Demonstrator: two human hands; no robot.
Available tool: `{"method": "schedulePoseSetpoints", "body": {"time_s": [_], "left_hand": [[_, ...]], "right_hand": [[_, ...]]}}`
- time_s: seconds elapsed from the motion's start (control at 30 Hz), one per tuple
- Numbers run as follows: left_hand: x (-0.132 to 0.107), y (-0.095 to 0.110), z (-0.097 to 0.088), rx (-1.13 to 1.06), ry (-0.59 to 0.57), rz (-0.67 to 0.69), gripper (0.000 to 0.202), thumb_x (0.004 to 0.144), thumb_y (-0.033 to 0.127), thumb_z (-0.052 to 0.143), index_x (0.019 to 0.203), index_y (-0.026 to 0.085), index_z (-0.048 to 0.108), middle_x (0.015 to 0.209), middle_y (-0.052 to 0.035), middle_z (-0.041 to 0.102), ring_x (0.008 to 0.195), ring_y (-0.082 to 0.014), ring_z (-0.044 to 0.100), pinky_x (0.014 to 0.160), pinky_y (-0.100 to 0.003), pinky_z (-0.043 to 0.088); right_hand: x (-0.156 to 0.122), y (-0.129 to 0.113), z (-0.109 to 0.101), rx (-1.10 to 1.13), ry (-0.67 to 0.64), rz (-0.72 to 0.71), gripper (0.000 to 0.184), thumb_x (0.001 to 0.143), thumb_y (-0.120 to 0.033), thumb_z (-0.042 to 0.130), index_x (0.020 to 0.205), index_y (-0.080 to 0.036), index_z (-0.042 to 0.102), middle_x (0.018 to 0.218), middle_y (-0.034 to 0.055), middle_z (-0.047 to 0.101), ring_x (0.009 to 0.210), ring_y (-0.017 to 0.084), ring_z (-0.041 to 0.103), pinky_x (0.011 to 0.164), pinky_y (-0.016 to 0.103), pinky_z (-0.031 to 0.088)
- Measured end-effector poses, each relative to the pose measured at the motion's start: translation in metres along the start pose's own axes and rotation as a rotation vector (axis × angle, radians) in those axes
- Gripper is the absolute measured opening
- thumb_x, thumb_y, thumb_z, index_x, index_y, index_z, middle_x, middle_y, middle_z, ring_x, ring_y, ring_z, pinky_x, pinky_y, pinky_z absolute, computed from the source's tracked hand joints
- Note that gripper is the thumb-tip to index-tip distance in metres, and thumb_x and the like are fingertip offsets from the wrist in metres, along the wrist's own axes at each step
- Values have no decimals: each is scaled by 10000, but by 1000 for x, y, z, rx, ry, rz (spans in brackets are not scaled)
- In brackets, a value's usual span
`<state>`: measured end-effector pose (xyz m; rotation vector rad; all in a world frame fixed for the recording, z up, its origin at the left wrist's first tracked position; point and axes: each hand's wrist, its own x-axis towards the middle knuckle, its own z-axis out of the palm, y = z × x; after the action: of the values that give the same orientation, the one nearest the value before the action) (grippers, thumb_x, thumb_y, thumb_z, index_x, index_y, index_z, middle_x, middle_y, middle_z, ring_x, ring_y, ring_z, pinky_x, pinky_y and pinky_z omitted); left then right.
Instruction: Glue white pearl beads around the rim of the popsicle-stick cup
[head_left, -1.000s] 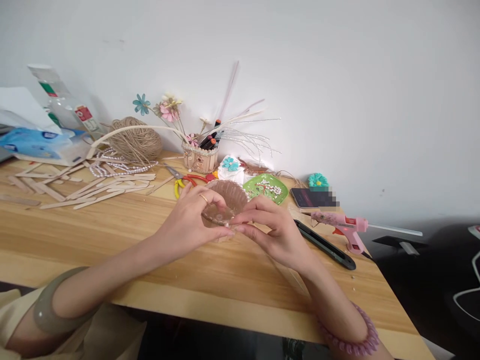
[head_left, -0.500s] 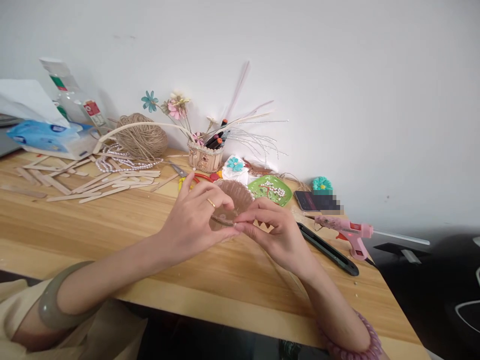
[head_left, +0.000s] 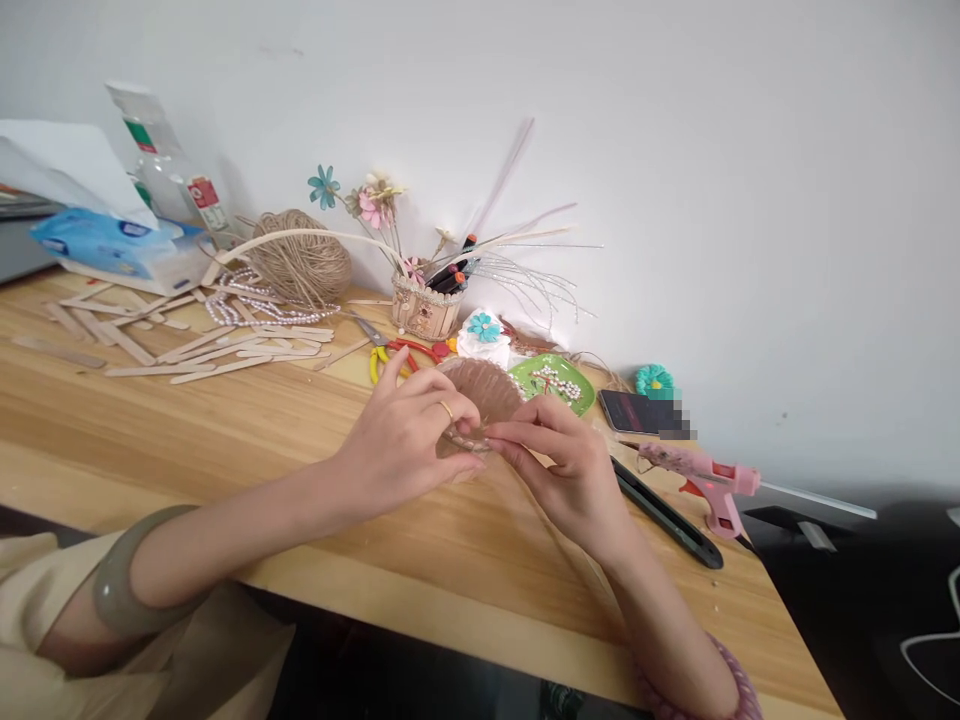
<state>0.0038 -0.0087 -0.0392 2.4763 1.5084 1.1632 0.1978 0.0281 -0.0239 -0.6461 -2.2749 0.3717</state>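
Observation:
A small brown round basket [head_left: 486, 388] with a ribbed inside is held tilted just above the table, its open top facing me. My left hand [head_left: 409, 430] has its fingers over the near rim and its thumb beneath; its index finger sticks up. At the same rim, the thumb and fingertips of my right hand [head_left: 562, 470] are pinched together. What lies between them is too small to make out. A thin pale strand [head_left: 581, 560] trails over the table below my right hand. Behind the basket lie scissors [head_left: 373, 333] and yellow and red handles.
Wooden sticks [head_left: 217, 350], a twine ball [head_left: 300, 260] and tissues [head_left: 120, 250] spread over the left. A decorated pot [head_left: 426, 308] holds flowers and markers. On the right are a green dish [head_left: 577, 390] of beads, a phone [head_left: 637, 412], a black-handled tool [head_left: 667, 515] and a pink glue gun [head_left: 701, 475].
The whole view has shifted slightly. My left thumb stands a little apart from my right fingertips, where they nearly met before. Both hands stay at the basket's rim.

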Motion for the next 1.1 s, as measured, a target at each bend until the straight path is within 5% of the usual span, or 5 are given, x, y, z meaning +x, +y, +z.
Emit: {"method": "schedulePoseSetpoints", "body": {"time_s": [0.47, 0.87, 1.1], "left_hand": [[2, -2, 3, -23, 10, 22, 65, 780, 230, 723, 765, 211, 663, 733, 16, 745, 820, -203, 650, 1076, -545, 282], [5, -4, 1, -95, -70, -41, 68, 778, 216, 725, 719, 218, 691, 731, 24, 702, 827, -191, 653, 1021, -482, 341], [4, -7, 3, -122, -45, 3, 90, 784, 212, 733, 723, 190, 670, 734, 9, 717, 839, -203, 653, 989, -486, 346]], "right_hand": [[0, -5, -4, -207, -94, -101, 205, 949, -158, 510, 908, -202, 706, 793, 49, 614, 718, 160, 533, 598, 286, 432], [7, -2, -8, -122, -139, -179, 205, 945, -138, 514, 944, -201, 709, 801, 50, 633, 731, 168, 533, 646, 299, 435], [4, 5, -13, 106, -71, -59, 283, 925, -120, 556, 1125, -264, 695, 833, 11, 577, 737, 127, 553, 624, 255, 466]]}}
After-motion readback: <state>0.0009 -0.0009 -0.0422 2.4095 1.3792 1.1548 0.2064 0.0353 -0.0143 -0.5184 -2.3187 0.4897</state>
